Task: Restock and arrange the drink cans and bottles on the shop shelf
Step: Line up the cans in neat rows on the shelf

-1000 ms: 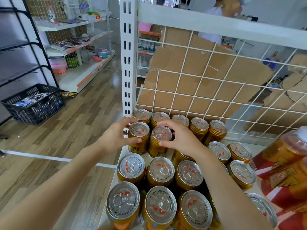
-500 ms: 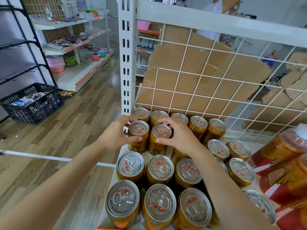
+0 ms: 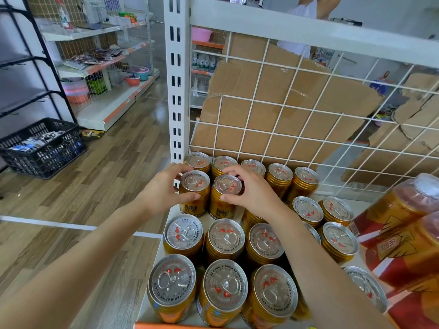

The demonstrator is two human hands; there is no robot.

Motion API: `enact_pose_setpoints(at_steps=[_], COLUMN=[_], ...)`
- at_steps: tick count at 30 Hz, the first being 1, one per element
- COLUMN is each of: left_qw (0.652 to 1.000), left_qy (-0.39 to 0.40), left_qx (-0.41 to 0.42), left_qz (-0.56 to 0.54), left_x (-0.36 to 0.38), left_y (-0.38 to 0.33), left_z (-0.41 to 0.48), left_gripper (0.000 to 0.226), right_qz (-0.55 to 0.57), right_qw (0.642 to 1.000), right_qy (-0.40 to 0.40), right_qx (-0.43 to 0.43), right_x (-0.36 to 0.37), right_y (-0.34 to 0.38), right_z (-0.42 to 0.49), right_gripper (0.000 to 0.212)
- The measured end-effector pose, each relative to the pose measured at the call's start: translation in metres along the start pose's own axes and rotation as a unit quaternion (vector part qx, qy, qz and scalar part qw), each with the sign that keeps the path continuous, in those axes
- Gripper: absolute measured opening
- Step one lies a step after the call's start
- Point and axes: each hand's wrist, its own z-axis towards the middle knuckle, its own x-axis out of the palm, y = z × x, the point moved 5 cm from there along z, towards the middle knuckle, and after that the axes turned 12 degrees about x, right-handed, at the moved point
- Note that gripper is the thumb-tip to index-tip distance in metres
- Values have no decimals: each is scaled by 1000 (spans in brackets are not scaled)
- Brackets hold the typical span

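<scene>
Several gold Red Bull cans stand in rows on the white shelf (image 3: 240, 210). My left hand (image 3: 164, 189) is wrapped around one gold can (image 3: 194, 195) in the second row from the back, at the shelf's left edge. Beside it, my right hand (image 3: 254, 191) grips the neighbouring gold can (image 3: 224, 198), fingers around its rim. The two held cans touch each other, and both show their labels. Behind them runs a back row of cans (image 3: 279, 174) against the wire grid. My right forearm hides some of the cans in the middle rows.
A white upright post (image 3: 175, 79) and wire grid (image 3: 297, 115) backed with cardboard close the shelf's rear. Shrink-wrapped orange bottles (image 3: 408, 222) lie at the right. A black crate (image 3: 42, 148) sits on the wooden floor at left. A person stands behind the shelf (image 3: 306, 10).
Both hands stay on the same two cans, which keep their places in the row. The camera view has shifted slightly.
</scene>
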Motion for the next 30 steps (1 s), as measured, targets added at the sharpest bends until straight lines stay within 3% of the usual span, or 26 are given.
enact_pose_setpoints(at_steps=[8, 14, 20, 24, 30], left_qw=[995, 982, 961, 957, 951], left_qy=[30, 30, 141, 113, 75], left_qx=[44, 123, 26, -3, 24], left_qz=[87, 140, 238, 267, 297], left_x=[2, 16, 60, 76, 78], left_y=[-18, -63, -78, -71, -68], left_z=[2, 18, 40, 40, 33], left_gripper=[66, 49, 50, 51, 51], right_qz=[3, -58, -98, -128, -126], right_qw=[1000, 998, 990, 987, 987], right_qy=[13, -1, 49, 68, 84], right_qx=[3, 26, 86, 72, 51], right_x=[-2, -26, -45, -40, -41], right_y=[1, -2, -28, -33, -34], right_z=[-3, -9, -31, -38, -32], right_gripper=[61, 55, 51, 58, 53])
